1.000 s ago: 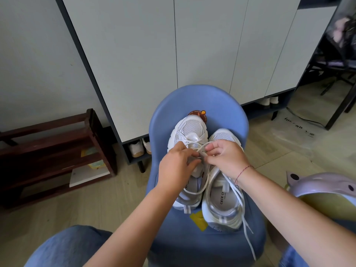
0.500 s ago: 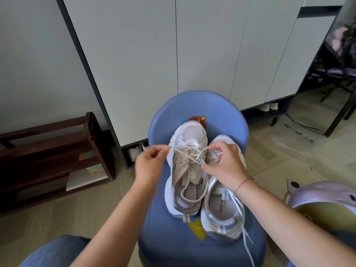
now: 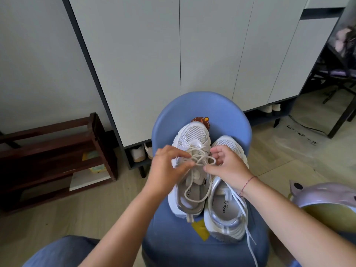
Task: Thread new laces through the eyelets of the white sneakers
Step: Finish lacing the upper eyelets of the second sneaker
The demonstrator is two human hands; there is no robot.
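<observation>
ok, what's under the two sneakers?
The blue chair seat. A yellow sticker shows between the heels, a brown sticker past the toe of the left sneaker. Whatever lies beneath the soles is covered.

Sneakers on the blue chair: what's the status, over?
Left hand and right hand pinching lace loops above first sneaker. Second sneaker: loose lace trails over chair. Nothing blocking.

The loose lace (image 3: 250, 245) of the right sneaker (image 3: 224, 209) leaves the bottom edge.
</observation>
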